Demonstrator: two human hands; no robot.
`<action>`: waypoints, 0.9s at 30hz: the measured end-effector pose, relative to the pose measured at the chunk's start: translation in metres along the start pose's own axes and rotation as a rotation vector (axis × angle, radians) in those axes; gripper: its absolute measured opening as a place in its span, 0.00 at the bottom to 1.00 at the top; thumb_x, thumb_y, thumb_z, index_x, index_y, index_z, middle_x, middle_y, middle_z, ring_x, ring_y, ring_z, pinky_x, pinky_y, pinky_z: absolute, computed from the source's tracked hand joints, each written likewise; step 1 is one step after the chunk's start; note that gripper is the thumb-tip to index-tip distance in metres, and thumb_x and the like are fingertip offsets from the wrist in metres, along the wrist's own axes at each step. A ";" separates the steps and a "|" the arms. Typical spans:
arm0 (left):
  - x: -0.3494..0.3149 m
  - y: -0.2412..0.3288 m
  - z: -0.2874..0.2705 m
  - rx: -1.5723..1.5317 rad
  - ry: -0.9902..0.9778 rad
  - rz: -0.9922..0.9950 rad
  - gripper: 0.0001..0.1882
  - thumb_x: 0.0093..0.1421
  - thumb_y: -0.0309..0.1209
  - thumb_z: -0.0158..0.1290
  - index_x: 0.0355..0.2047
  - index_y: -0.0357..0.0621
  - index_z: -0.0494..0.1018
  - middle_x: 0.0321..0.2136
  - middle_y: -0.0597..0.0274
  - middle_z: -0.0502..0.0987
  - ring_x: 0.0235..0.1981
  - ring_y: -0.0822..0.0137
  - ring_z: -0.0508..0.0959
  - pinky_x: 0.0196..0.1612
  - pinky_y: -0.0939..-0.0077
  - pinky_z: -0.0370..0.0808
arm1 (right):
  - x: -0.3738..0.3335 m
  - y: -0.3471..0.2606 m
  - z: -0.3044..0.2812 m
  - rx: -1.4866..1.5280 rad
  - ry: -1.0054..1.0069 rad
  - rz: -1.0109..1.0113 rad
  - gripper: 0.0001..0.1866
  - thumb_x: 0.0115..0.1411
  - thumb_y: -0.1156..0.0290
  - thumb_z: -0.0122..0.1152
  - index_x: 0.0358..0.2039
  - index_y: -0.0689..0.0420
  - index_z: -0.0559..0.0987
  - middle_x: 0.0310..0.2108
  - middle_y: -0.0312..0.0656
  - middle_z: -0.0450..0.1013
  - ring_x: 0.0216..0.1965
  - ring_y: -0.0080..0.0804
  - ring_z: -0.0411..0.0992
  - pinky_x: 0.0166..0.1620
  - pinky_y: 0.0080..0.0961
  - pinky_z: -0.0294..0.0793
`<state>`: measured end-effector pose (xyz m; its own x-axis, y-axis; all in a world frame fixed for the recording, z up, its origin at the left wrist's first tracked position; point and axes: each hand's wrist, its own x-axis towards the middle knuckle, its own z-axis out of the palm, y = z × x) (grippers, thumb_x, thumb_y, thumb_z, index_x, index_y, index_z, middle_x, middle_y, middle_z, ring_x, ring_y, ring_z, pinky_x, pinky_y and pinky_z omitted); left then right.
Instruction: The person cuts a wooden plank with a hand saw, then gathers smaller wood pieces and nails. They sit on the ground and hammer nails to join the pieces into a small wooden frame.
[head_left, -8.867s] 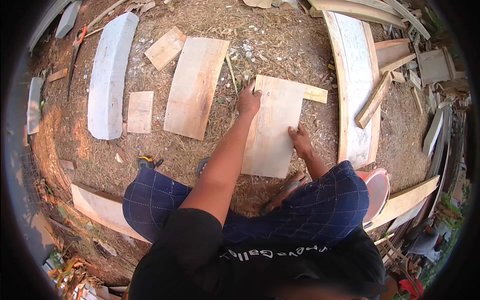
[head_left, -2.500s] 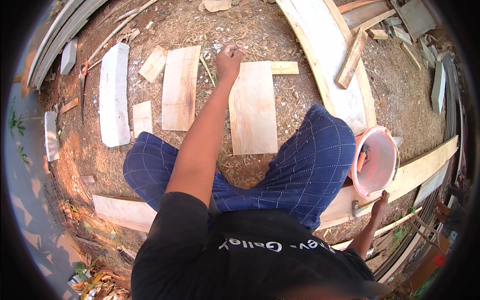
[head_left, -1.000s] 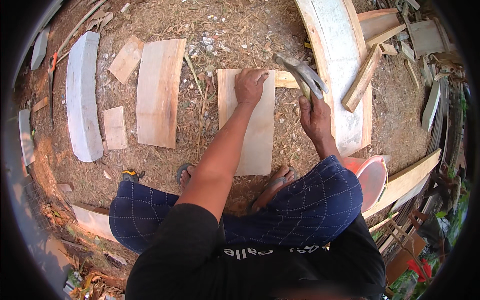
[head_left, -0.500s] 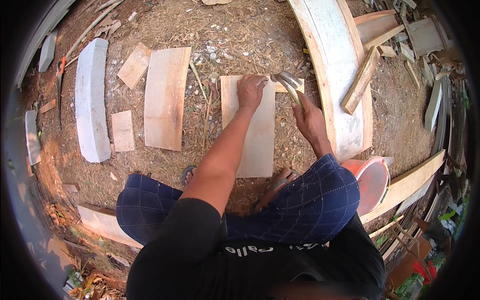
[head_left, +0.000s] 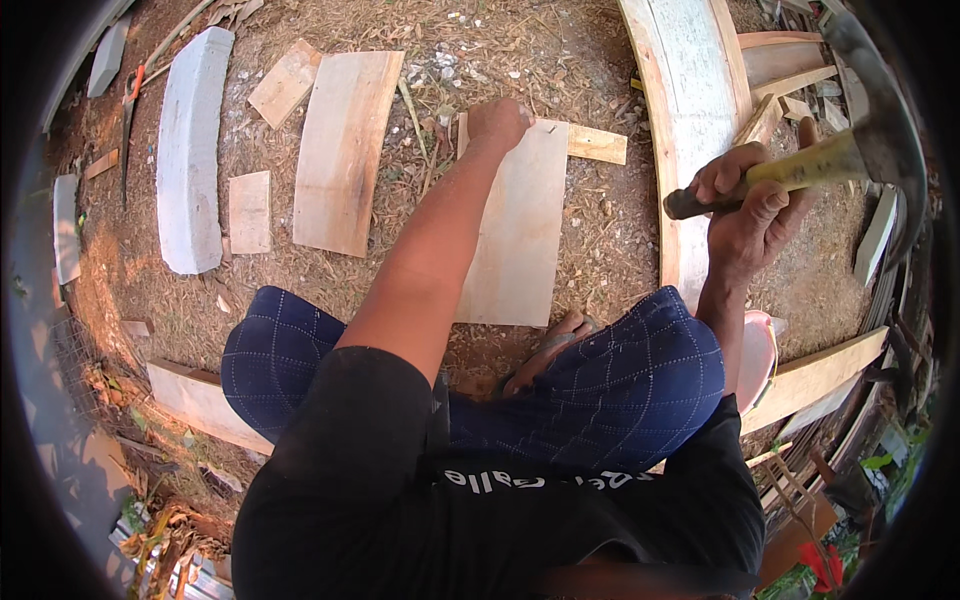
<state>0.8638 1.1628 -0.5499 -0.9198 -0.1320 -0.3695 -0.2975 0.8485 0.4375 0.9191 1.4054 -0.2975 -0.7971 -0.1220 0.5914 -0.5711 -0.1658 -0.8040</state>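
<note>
Left hand (head_left: 497,122) was stretched out to the far end of the pale plywood panel (head_left: 520,235), fingers bunched together pinching a small nail (head_left: 541,123) upright at the panel's top edge. The nail was tiny in view; only a thin dark sliver showed beside the fingertips. Right hand (head_left: 748,205) was raised on the person's right, grip wrapped tight around the yellow handle of a hammer (head_left: 810,165). The hammer head (head_left: 880,150) sat high near the picture's right rim, dark and blurred, well apart from the nail.

The panel lay flat on the ground (head_left: 600,230), which was covered in sawdust and wood chips, straight ahead of the person's knees. Its far end overlapped a narrow wooden batten (head_left: 597,144) that stuck out to the right. A sandalled foot (head_left: 555,345) sat at the panel's near edge, between the checked blue trouser legs (head_left: 640,390).

Left of the panel: a wider brown board (head_left: 342,150), then a small square offcut (head_left: 249,212), another offcut (head_left: 286,82) further up, and a long grey-white slab (head_left: 189,150). Right of the panel: a long curved whitish plank (head_left: 690,130), running up past the right hand. A pink bucket (head_left: 757,358) sat just beside the right knee, partly hidden by the leg. More loose planks lay near the picture's lower edges on both sides.
</note>
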 end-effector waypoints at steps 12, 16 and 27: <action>-0.001 -0.009 -0.010 -0.053 -0.005 0.214 0.16 0.63 0.46 0.57 0.46 0.55 0.83 0.41 0.53 0.83 0.44 0.51 0.82 0.50 0.56 0.76 | -0.060 0.067 -0.019 -0.826 -0.351 0.596 0.25 0.72 0.55 0.50 0.65 0.51 0.65 0.31 0.56 0.78 0.28 0.53 0.78 0.33 0.47 0.75; 0.005 -0.019 -0.007 -0.065 0.008 0.338 0.16 0.64 0.44 0.55 0.47 0.54 0.82 0.42 0.51 0.83 0.44 0.48 0.82 0.51 0.55 0.76 | -0.004 0.028 -0.010 -0.315 -0.083 0.110 0.26 0.73 0.50 0.46 0.59 0.58 0.68 0.22 0.34 0.67 0.18 0.21 0.61 0.22 0.22 0.65; -0.011 -0.001 0.017 0.057 0.408 0.462 0.08 0.60 0.34 0.53 0.34 0.44 0.77 0.33 0.59 0.79 0.40 0.59 0.77 0.48 0.62 0.68 | -0.066 0.111 -0.046 -0.513 -0.128 0.975 0.20 0.73 0.60 0.51 0.58 0.60 0.70 0.24 0.31 0.65 0.22 0.16 0.61 0.25 0.18 0.62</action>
<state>0.8785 1.1715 -0.5602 -0.9773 0.0800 0.1963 0.1589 0.8894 0.4286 0.8995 1.4401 -0.4291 -0.9398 -0.0848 -0.3309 0.2531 0.4776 -0.8413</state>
